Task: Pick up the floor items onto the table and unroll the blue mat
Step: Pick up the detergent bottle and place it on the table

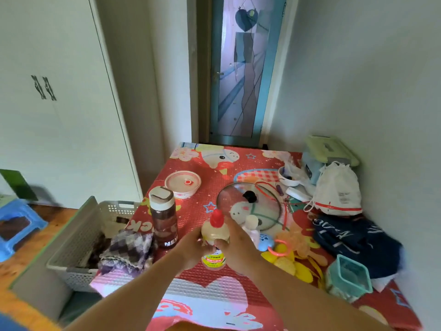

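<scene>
A small clear bottle (214, 235) with a red cap and a red-and-yellow label stands upright on the table (191, 280), which has a red cartoon cover. My left hand (188, 247) and my right hand (236, 244) both hold the bottle from either side, fingers curled round its body. No blue mat is in view.
On the table lie a brown bottle (163, 216), a lidded bowl (182, 183), a glass pan lid (249, 206), a white drawstring bag (336, 189), dark blue cloth (353, 240), yellow toys (286, 259), a teal cup (349, 275) and checked cloth (128, 249). A grey basket (78, 237) stands at the left, a blue stool (16, 223) beyond.
</scene>
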Motion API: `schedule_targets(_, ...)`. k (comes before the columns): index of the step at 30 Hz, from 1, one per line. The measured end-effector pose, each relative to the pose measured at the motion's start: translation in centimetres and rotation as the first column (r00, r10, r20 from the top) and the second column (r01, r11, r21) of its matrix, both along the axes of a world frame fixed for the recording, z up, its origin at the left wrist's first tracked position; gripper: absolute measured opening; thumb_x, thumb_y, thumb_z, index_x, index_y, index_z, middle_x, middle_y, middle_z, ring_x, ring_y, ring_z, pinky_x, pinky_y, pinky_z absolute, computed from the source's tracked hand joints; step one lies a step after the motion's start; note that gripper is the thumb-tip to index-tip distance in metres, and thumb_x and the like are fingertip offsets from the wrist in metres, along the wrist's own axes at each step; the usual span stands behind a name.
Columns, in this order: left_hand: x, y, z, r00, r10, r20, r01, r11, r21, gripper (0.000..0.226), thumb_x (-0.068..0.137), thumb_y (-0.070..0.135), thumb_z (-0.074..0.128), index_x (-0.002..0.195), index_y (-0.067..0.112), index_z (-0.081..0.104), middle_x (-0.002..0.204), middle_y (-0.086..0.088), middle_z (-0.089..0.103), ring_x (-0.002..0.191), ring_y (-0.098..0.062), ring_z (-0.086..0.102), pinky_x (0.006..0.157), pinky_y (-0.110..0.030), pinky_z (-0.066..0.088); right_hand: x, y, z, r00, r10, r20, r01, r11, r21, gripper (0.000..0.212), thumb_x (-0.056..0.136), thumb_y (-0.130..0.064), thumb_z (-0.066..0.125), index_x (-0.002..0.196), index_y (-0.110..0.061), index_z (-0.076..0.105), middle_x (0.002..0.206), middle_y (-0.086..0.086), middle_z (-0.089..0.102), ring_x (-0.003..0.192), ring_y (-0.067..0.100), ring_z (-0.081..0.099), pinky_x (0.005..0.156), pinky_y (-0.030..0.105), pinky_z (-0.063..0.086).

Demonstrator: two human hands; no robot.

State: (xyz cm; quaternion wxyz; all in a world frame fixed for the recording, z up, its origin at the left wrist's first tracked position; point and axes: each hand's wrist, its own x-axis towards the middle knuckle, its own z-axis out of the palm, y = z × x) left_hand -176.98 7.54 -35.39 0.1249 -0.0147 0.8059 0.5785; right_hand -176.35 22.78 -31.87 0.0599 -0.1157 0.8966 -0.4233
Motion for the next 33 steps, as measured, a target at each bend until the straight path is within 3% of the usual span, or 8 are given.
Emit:
schedule_targets(6, -1.2, 0.3, -4.7, 0.999, -0.006, 0.042, 0.006, 1.0, -0.003, 0.058, 0.075, 0.009, 0.075, 0.126, 0.019, 0.051, 0.107, 0.004, 0.068, 0.094, -0.006, 0.062, 0.078, -0.016, 0.048, -1.1, 0.3, -4.0, 0.998, -0.003, 0.065, -0.002, 0.997, 0.075, 0.062, 0.093, -0.022, 0.055, 0.147, -0.019, 0.023, 0.145, 0.004, 0.042, 0.13, 0.022, 0.043, 0.103, 0.033, 0.037)
schedule_targets(11, -1.8, 0.1, -6.5, 0.997, -0.014, 0.073, 0.012, 1.0, 0.027, 0.053, 0.072, 0.019, 0.076, 0.114, 0.038, 0.05, 0.106, 0.011, 0.068, 0.102, -0.009, 0.062, 0.091, -0.033, 0.049, -1.4, 0.1, -5.0, 0.999, -0.009, 0.035, 0.005, 0.995, 0.098, 0.058, 0.095, -0.02, 0.052, 0.146, -0.018, 0.024, 0.143, 0.006, 0.044, 0.127, 0.023, 0.045, 0.102, 0.034, 0.038)
schedule_targets(17, -2.2, 0.3, -5.7, 0.993, -0.06, 0.104, 0.056, 0.998, 0.042, 0.06, 0.064, 0.015, 0.079, 0.114, 0.033, 0.05, 0.111, 0.006, 0.067, 0.105, -0.014, 0.061, 0.096, -0.038, 0.048, -1.1, -0.4, -4.5, 1.0, -0.004, 0.004, 0.003, 0.987, 0.158, 0.067, 0.093, -0.018, 0.055, 0.148, -0.014, 0.017, 0.149, 0.005, 0.034, 0.134, 0.021, 0.038, 0.106, 0.028, 0.033)
schedule_targets(22, -2.0, 0.0, -2.4, 0.994, -0.094, 0.048, 0.097, 0.993, -0.071, 0.055, 0.073, 0.009, 0.076, 0.119, 0.025, 0.051, 0.12, 0.0, 0.063, 0.114, -0.021, 0.057, 0.095, -0.033, 0.048, -0.9, -0.3, -1.7, 1.0, -0.005, 0.01, 0.003, 0.989, 0.147, 0.082, 0.09, -0.029, 0.059, 0.151, -0.02, 0.006, 0.158, 0.001, 0.02, 0.143, 0.017, 0.023, 0.112, 0.028, 0.024)
schedule_targets(24, -1.8, -0.2, -0.1, 0.995, -0.095, 0.031, 0.099, 0.987, -0.123, 0.074, 0.076, 0.013, 0.075, 0.139, 0.014, 0.037, 0.138, -0.004, 0.05, 0.126, -0.02, 0.047, 0.104, -0.037, 0.042, -0.9, -0.1, 0.0, 1.0, -0.021, 0.018, 0.018, 0.989, 0.144, 0.083, 0.088, -0.038, 0.059, 0.151, -0.023, 0.007, 0.159, 0.0, 0.016, 0.144, 0.017, 0.02, 0.113, 0.03, 0.022)
schedule_targets(27, -1.2, -0.7, 3.2, 0.993, -0.12, -0.02, 0.111, 0.959, -0.26, 0.088, 0.078, 0.023, 0.073, 0.148, 0.018, 0.02, 0.154, -0.003, 0.027, 0.14, -0.021, 0.029, 0.113, -0.039, 0.029, -0.8, 0.1, 2.8, 0.998, -0.047, 0.041, 0.04, 0.987, 0.159, 0.083, 0.084, -0.05, 0.058, 0.15, -0.025, 0.014, 0.157, 0.001, 0.023, 0.141, 0.02, 0.027, 0.11, 0.035, 0.028)
schedule_targets(31, -0.1, -1.1, 8.5, 0.976, -0.2, -0.08, 0.166, 0.936, -0.31, 0.073, 0.077, 0.028, 0.073, 0.139, 0.022, 0.036, 0.144, -0.004, 0.044, 0.128, -0.023, 0.046, 0.106, -0.042, 0.04, 0.0, 0.5, 7.4, 0.999, -0.045, 0.013, 0.042, 0.982, 0.182, 0.071, 0.081, -0.054, 0.054, 0.143, -0.03, 0.028, 0.126, -0.002, 0.051, 0.116, 0.023, 0.052, 0.095, 0.036, 0.044)
schedule_targets(33, 0.5, -1.3, 10.7, 0.969, -0.204, -0.137, 0.152, 0.935, -0.322, 0.065, 0.079, 0.027, 0.07, 0.137, 0.02, 0.04, 0.136, 0.008, 0.045, 0.116, -0.015, 0.049, 0.102, -0.032, 0.039, 0.5, 0.6, 9.4, 0.999, -0.045, -0.005, 0.045, 0.968, 0.248, 0.075, 0.085, -0.06, 0.047, 0.147, -0.022, 0.026, 0.145, 0.004, 0.041, 0.129, 0.026, 0.043, 0.101, 0.037, 0.037)
